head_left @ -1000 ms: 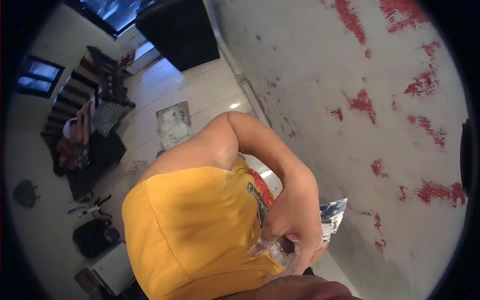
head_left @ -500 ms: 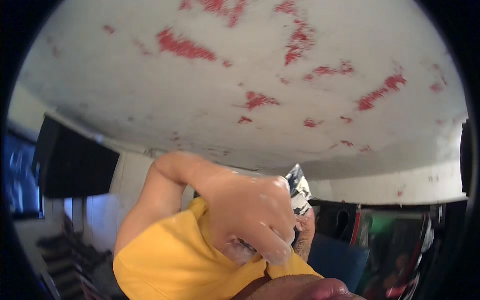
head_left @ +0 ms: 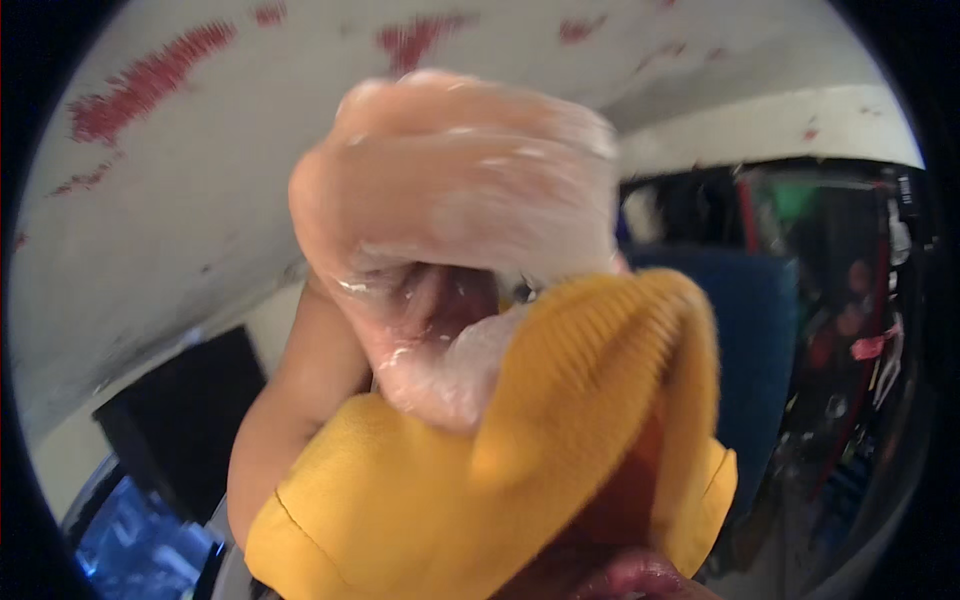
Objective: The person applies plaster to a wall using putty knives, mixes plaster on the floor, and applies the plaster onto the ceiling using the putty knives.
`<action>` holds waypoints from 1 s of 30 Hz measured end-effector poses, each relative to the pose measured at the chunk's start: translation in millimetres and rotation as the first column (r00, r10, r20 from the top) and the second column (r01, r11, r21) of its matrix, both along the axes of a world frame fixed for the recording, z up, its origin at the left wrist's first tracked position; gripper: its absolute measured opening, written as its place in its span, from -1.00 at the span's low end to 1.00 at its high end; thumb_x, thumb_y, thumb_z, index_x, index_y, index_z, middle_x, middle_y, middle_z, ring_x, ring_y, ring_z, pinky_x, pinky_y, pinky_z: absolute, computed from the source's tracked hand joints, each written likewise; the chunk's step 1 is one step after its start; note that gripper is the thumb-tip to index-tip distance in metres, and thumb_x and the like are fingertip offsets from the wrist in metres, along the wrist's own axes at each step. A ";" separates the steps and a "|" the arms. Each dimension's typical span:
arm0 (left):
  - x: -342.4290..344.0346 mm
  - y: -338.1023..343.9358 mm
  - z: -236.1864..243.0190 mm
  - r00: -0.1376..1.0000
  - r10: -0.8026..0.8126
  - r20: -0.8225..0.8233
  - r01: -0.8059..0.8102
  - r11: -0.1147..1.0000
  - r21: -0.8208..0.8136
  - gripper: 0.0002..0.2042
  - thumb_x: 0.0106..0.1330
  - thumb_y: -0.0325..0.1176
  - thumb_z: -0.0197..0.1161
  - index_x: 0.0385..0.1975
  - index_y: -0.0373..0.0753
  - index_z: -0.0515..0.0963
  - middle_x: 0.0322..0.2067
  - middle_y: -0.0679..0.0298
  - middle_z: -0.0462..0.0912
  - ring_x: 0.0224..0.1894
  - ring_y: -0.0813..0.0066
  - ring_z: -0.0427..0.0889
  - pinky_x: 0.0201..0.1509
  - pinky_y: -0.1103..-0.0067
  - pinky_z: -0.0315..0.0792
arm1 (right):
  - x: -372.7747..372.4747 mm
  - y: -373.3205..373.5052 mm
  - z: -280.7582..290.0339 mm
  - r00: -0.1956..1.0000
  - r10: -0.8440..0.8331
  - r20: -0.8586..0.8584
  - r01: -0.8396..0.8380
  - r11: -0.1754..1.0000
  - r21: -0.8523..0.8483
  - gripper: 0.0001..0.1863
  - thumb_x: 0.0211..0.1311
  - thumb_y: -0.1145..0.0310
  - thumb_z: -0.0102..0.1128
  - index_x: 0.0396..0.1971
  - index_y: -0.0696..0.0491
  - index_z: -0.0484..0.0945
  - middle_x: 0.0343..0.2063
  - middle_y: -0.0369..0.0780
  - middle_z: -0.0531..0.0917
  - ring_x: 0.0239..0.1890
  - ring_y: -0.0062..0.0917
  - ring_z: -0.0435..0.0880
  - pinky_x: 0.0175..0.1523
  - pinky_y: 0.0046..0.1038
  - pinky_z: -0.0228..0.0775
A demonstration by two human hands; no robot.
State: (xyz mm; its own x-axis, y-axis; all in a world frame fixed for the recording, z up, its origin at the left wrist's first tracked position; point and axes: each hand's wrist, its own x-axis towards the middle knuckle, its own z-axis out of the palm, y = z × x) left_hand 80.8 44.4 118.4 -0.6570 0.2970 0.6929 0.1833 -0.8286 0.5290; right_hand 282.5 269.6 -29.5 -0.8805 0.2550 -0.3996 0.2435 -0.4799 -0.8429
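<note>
My left hand [head_left: 460,170] is closed and raised close in front of me, its knuckles turned upward and its arm bent sharply at the elbow. White wet-looking smears cover its skin. Bunched in its fingers is the ribbed neck of my yellow shirt [head_left: 590,360], pulled up and out from my chest so that the collar gapes. The fingertips are mostly behind the cloth. Motion blurs the back of the hand. My right hand cannot be made out; the raised collar and the left hand cover that area.
A large pale surface [head_left: 180,230] with red patches spreads across the top and left. A black panel [head_left: 185,420] and a blue-lit screen [head_left: 150,540] stand at lower left. On the right are a blue chair back [head_left: 750,350] and a dark glass-fronted case [head_left: 835,260].
My left hand has risen, drawing the shirt collar up with it. My right hand and the crumpled silver-and-white item in it have gone from sight. The view has tilted.
</note>
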 end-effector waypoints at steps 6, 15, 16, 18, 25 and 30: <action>35.3 -15.3 -19.1 0.777 -0.590 0.221 0.560 0.807 0.188 -0.75 -0.01 -0.27 0.08 -0.72 -0.35 0.40 -0.79 0.28 0.31 -0.83 0.58 0.27 -0.81 0.72 0.08 | 3.8 7.0 -18.0 0.995 -0.022 0.092 0.022 1.000 0.007 -0.33 -0.40 0.57 0.14 -0.07 0.25 0.21 -0.19 -0.16 0.45 -0.16 -0.41 0.46 -0.07 -0.47 0.32; 71.1 -18.6 -53.2 0.484 -0.867 -0.120 0.795 0.379 0.473 -0.68 0.17 -0.22 0.03 -0.54 -0.43 0.46 -0.75 0.22 0.36 -0.82 0.49 0.33 -0.80 0.65 0.22 | 13.2 5.1 -55.3 0.972 -0.114 -0.205 0.110 0.993 -0.032 -0.30 -0.36 0.67 0.07 -0.01 0.26 0.14 -0.12 -0.10 0.39 -0.07 -0.35 0.40 0.02 -0.39 0.23; 76.9 -19.5 -57.0 0.487 -0.863 -0.136 0.804 0.381 0.457 -0.69 0.16 -0.23 0.03 -0.54 -0.43 0.46 -0.75 0.22 0.36 -0.82 0.49 0.33 -0.80 0.65 0.23 | 17.4 7.4 -59.0 0.972 -0.114 -0.208 0.110 0.994 -0.027 -0.30 -0.36 0.67 0.07 -0.01 0.26 0.14 -0.12 -0.10 0.39 -0.07 -0.35 0.40 0.02 -0.39 0.23; 86.8 -21.0 -59.3 0.504 -0.850 -0.155 0.812 0.405 0.420 -0.69 0.16 -0.24 0.03 -0.54 -0.44 0.45 -0.75 0.22 0.36 -0.82 0.49 0.33 -0.79 0.64 0.23 | 21.0 10.5 -63.2 0.976 -0.107 -0.190 0.107 0.994 -0.008 -0.30 -0.36 0.67 0.07 -0.01 0.26 0.14 -0.11 -0.11 0.38 -0.07 -0.35 0.39 0.02 -0.40 0.22; 110.2 -7.3 -33.6 0.595 -0.783 -0.182 0.798 0.546 0.256 -0.72 0.15 -0.27 0.04 -0.52 -0.44 0.44 -0.76 0.21 0.37 -0.81 0.49 0.33 -0.77 0.64 0.25 | 45.5 35.1 -63.5 0.963 0.220 0.158 -0.265 0.642 0.719 -0.27 -0.39 0.63 0.12 0.00 0.24 0.13 -0.11 -0.12 0.38 -0.04 -0.35 0.37 0.04 -0.39 0.20; 125.3 -8.1 0.3 0.627 -0.745 -0.230 0.777 0.618 0.119 -0.73 0.14 -0.29 0.05 -0.51 -0.44 0.44 -0.76 0.21 0.37 -0.81 0.49 0.34 -0.75 0.63 0.26 | 28.5 16.5 -38.0 0.994 0.008 -0.110 0.021 0.967 0.255 -0.27 -0.37 0.55 0.19 -0.01 0.19 0.16 -0.12 -0.18 0.39 -0.06 -0.40 0.36 0.05 -0.44 0.18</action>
State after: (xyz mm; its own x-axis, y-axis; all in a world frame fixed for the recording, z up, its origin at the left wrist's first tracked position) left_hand 206.1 36.3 118.8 -0.1439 0.4975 0.8554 -0.5011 -0.7820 0.3706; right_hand 311.1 286.1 -67.5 -0.9131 0.3417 -0.2224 0.1412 -0.2467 -0.9588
